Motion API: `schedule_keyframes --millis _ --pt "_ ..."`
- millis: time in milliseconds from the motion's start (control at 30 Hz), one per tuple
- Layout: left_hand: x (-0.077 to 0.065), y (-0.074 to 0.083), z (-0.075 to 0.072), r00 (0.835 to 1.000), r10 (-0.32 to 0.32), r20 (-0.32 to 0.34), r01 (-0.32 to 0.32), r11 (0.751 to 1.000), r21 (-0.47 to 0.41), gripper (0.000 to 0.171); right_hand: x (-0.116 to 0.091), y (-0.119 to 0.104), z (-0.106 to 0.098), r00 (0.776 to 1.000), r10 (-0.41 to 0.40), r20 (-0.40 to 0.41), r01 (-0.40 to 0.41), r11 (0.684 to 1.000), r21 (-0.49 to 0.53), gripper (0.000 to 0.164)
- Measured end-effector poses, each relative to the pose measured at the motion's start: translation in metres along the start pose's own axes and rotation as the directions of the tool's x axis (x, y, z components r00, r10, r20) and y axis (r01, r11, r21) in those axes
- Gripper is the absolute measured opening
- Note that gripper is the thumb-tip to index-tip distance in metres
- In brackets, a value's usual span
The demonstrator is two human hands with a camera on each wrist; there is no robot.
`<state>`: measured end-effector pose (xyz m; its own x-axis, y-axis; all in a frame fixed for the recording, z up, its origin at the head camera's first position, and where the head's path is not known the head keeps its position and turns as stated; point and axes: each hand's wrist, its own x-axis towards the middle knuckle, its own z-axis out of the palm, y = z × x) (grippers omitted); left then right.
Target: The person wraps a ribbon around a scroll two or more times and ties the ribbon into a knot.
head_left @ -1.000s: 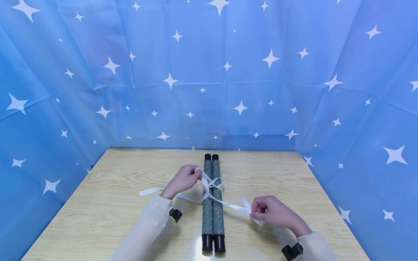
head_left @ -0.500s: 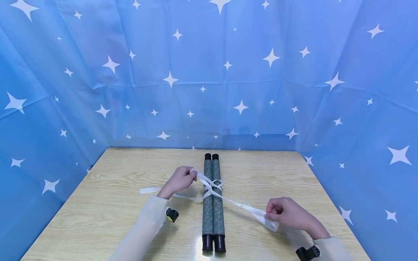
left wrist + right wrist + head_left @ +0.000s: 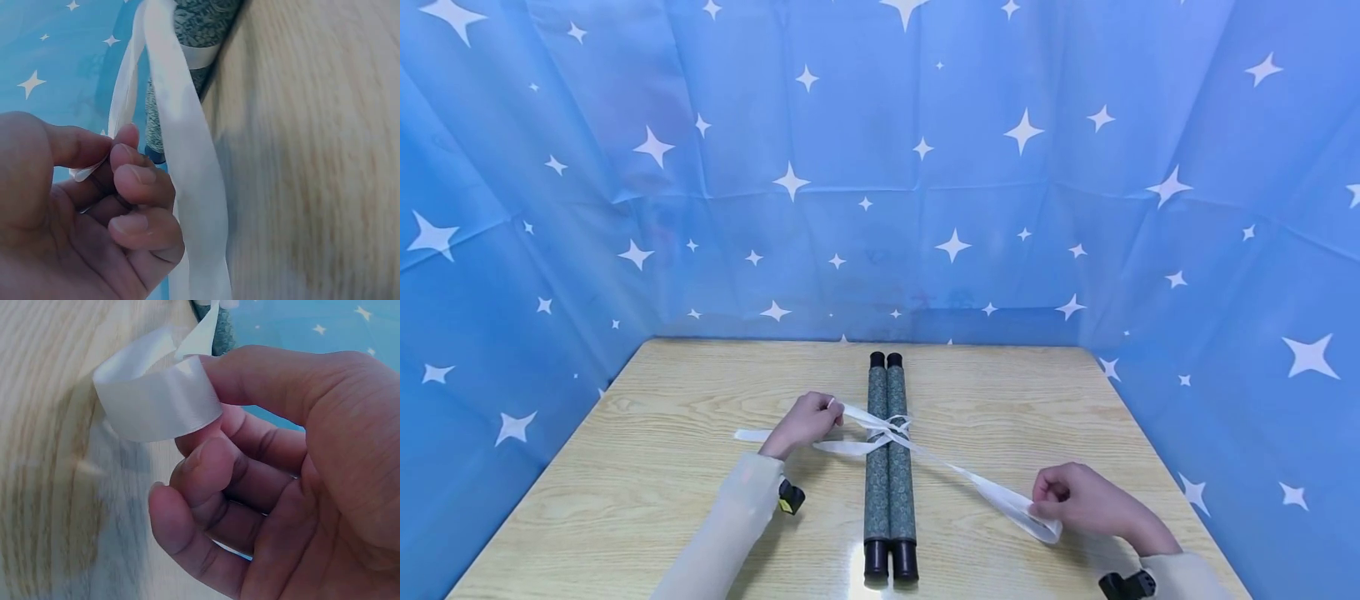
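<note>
Two dark green patterned scroll rolls (image 3: 877,492) with black end knobs lie side by side, pointing away from me. A white ribbon (image 3: 992,490) crosses over their middle, where a loose knot sits. My left hand (image 3: 808,421) pinches one strand between thumb and index finger, left of the rolls; the left wrist view shows another strand of ribbon (image 3: 194,137) hanging beside the fingers. To the right, my right hand (image 3: 1086,500) pinches the other side of the ribbon, whose end curls into a loop (image 3: 150,406) at the fingertips in the right wrist view.
The rolls lie on a light wood-grain table (image 3: 685,517). A blue curtain (image 3: 865,167) with white stars stands behind and on both sides. A loose ribbon tail (image 3: 752,435) lies on the table left of the rolls, partly behind the left wrist.
My right hand has moved right and slightly nearer, drawing the ribbon out. My left hand has shifted left. The crossing over the rolls has tightened and the strands lie flatter.
</note>
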<state>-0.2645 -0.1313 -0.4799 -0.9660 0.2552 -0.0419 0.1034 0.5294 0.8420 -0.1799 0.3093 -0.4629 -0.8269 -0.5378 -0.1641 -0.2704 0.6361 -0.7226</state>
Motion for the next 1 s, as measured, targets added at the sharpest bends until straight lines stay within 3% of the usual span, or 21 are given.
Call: schedule_keyframes --millis 200,400,533,633,767,900,1000 --pt "0.001 -0.004 0.004 1.000 0.001 -0.020 0.000 0.998 0.067 0.038 0.000 0.001 0.000 1.000 0.015 0.006 -0.015 1.000 -0.020 0.016" --pt "-0.002 0.003 0.002 0.994 -0.021 -0.103 0.033 0.993 0.114 0.030 0.008 -0.005 -0.002 0.996 -0.009 -0.093 -0.002 0.993 -0.119 0.016" --pt "-0.003 0.011 0.000 0.977 0.033 -0.213 0.016 0.974 0.228 0.039 0.020 -0.011 -0.003 0.987 -0.018 -0.159 -0.004 0.991 -0.136 0.021" --pt "-0.004 0.022 0.000 0.963 0.091 -0.253 -0.012 0.955 0.296 0.041 0.030 -0.017 -0.005 0.979 -0.047 -0.199 0.020 0.991 -0.134 0.022" --pt "-0.005 0.038 0.006 0.959 0.194 -0.208 -0.114 0.931 0.346 0.037 0.046 -0.028 -0.006 0.968 -0.087 -0.234 0.056 0.989 -0.138 0.023" --pt "-0.006 0.046 0.017 0.950 0.293 -0.102 -0.241 0.903 0.356 0.034 0.066 -0.037 -0.003 0.962 -0.104 -0.251 0.070 0.988 -0.141 0.024" --pt "-0.007 0.049 0.026 0.943 0.332 -0.026 -0.305 0.894 0.327 0.031 0.083 -0.040 0.002 0.958 -0.107 -0.265 0.069 0.987 -0.146 0.025"
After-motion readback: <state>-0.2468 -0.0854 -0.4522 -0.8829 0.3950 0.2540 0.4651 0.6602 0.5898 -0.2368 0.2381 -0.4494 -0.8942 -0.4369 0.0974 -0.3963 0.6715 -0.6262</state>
